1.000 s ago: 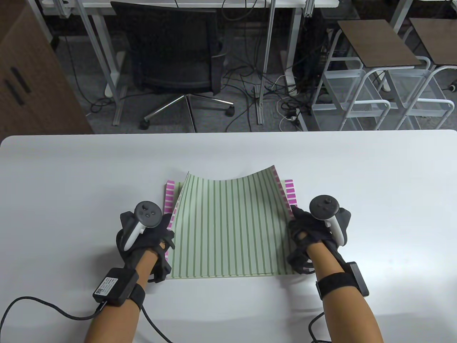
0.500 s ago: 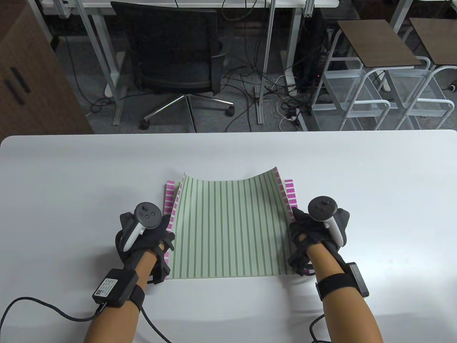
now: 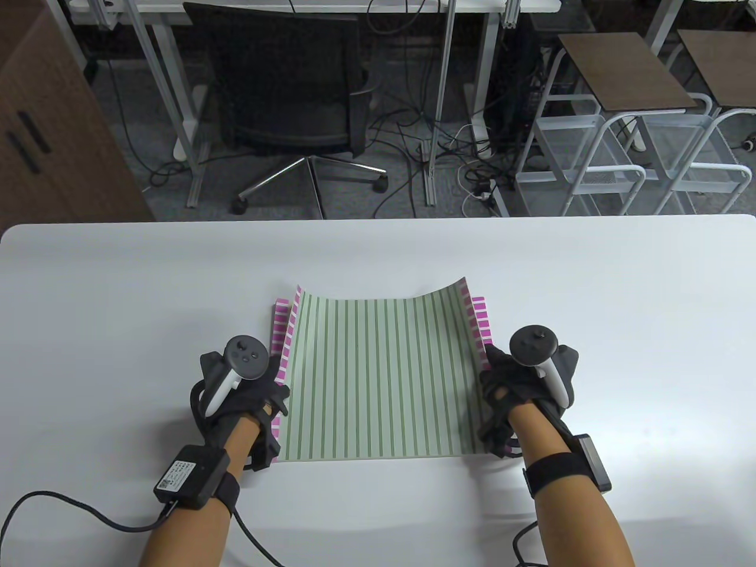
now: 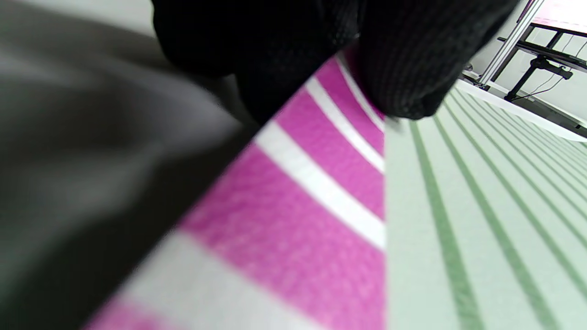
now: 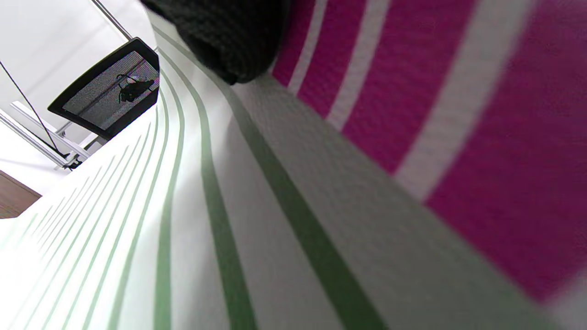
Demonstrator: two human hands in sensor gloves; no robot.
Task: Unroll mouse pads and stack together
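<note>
A green-striped mouse pad (image 3: 378, 378) lies on top of a stack with a pink-striped pad (image 3: 282, 316) showing at both sides. Its far edge curls up off the stack. My left hand (image 3: 277, 390) rests on the stack's left edge; in the left wrist view its fingertips (image 4: 403, 68) press where the pink stripes (image 4: 293, 220) meet the green pad (image 4: 481, 206). My right hand (image 3: 487, 384) rests on the right edge; in the right wrist view a fingertip (image 5: 229, 41) touches the green pad (image 5: 206, 229) beside the pink stripes (image 5: 481, 137). Neither hand encloses anything.
The stack sits at the front middle of a white table (image 3: 118, 295). A black cable (image 3: 71, 508) runs from my left wrist across the near left. Beyond the far edge stand an office chair (image 3: 283, 88) and metal stools (image 3: 626, 118).
The curled far edge of the green pad has sunk lower and its sides have spread outward. Both hands have stayed at the side edges.
</note>
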